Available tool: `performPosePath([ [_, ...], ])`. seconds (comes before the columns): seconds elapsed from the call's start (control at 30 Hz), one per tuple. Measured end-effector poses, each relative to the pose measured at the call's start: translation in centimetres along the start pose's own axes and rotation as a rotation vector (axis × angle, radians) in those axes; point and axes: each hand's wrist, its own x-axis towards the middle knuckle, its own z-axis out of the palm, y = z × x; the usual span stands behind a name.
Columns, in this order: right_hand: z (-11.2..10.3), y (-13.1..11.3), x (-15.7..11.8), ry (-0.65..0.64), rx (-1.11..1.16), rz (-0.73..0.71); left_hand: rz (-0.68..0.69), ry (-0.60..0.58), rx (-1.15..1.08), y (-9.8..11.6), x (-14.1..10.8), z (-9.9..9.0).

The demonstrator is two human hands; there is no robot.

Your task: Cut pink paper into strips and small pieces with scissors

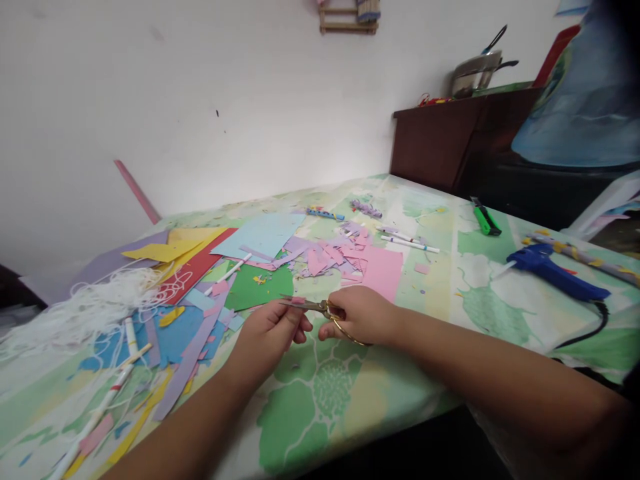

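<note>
My right hand [361, 313] is closed around the gold handles of a pair of scissors [320, 306], whose blades point left. Between the blades and my left fingertips is a small piece of pink paper [299, 301]. My left hand [270, 328] pinches that piece, its fingers curled beneath the blades. Just beyond both hands lie a green sheet [265, 285], a pink sheet [383, 268] and a heap of pink and purple paper scraps [325, 257]. Whether the blades are fully together is too small to tell.
White string [110, 300] lies tangled at the left over coloured paper. White pens [410, 244] and decorated sticks [325, 213] lie farther back. A blue glue gun [560, 270] with a black cord and a green utility knife [486, 219] are on the right. A wall stands behind the table.
</note>
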Motion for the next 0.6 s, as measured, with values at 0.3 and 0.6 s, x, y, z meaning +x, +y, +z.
performPosePath([
  [0.3, -0.18, 0.17, 0.06, 0.035, -0.055, 0.028, -0.014, -0.010, -0.104, 0.40, 0.00, 0.02],
  [0.6, -0.56, -0.04, -0.20, 0.014, -0.059, 0.030, 0.013, 0.060, -0.174, 0.54, -0.14, -0.01],
])
